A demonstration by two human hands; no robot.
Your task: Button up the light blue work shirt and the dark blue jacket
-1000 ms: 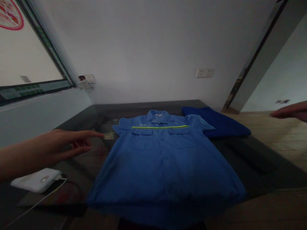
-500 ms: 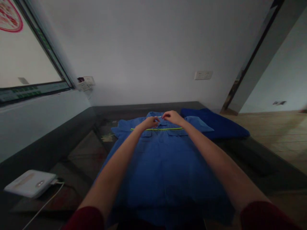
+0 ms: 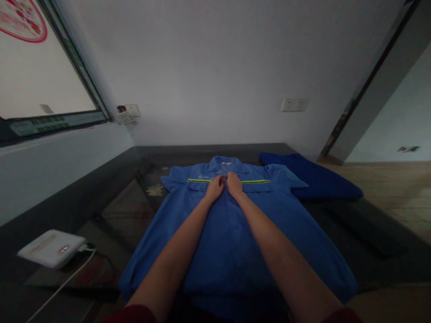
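Observation:
A blue short-sleeved work shirt [image 3: 215, 251] lies spread face up, its collar at the far end and its hem toward me. A yellow-green stripe runs across its chest, with pale lettering above it on the left. My left hand [image 3: 215, 187] pinches the front placket at the stripe. Right beside it, my right hand [image 3: 233, 183] has its fingers closed on the other side of the same placket. The fingertips of both hands nearly meet; whether a button sits between them is too small to make out.
The shirt rests on a dark glossy table [image 3: 114, 202]. Folded dark blue cloth [image 3: 313, 177] lies at the far right, partly under a sleeve. At the left is a white device [image 3: 52, 248] with a white cable [image 3: 63, 285]. A wall with sockets [image 3: 294, 105] rises behind the table.
Both hands have come down from the collar to the chest stripe and closer together, and now pinch the placket. The view has shifted slightly left.

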